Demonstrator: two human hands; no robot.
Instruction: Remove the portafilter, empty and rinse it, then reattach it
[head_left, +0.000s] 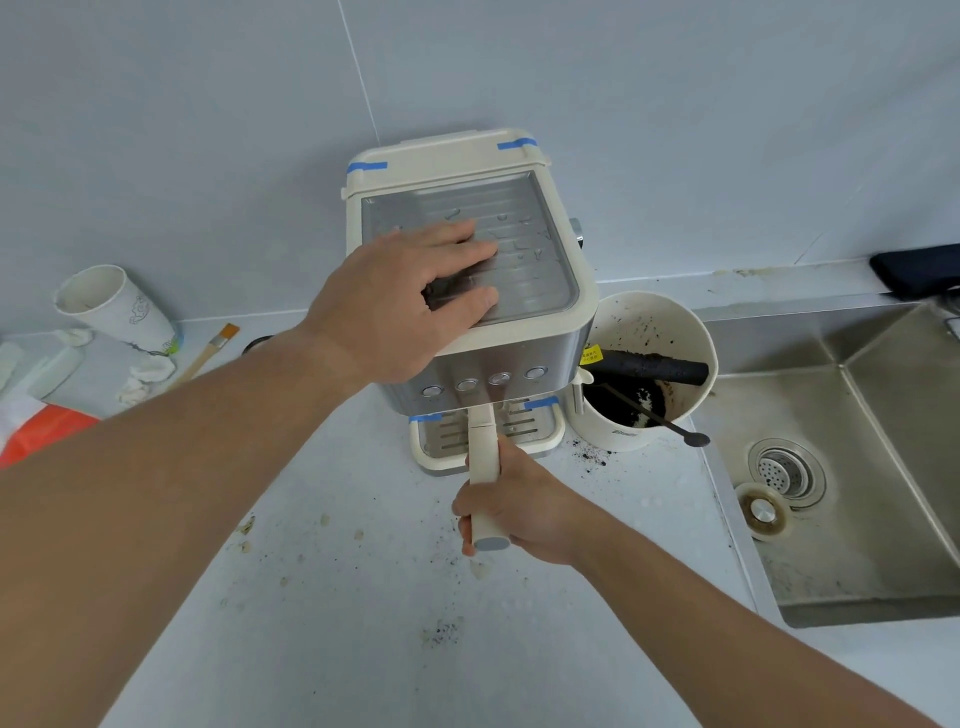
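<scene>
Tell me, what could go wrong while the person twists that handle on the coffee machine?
1. The left hand presses on the wet top tray; it might slip, and the coffee machine could shift.
2. If the right hand yanks the portafilter handle free, grounds may scatter over the counter.
3. The knock box stands close; a swing could bump it or its spoon.
</scene>
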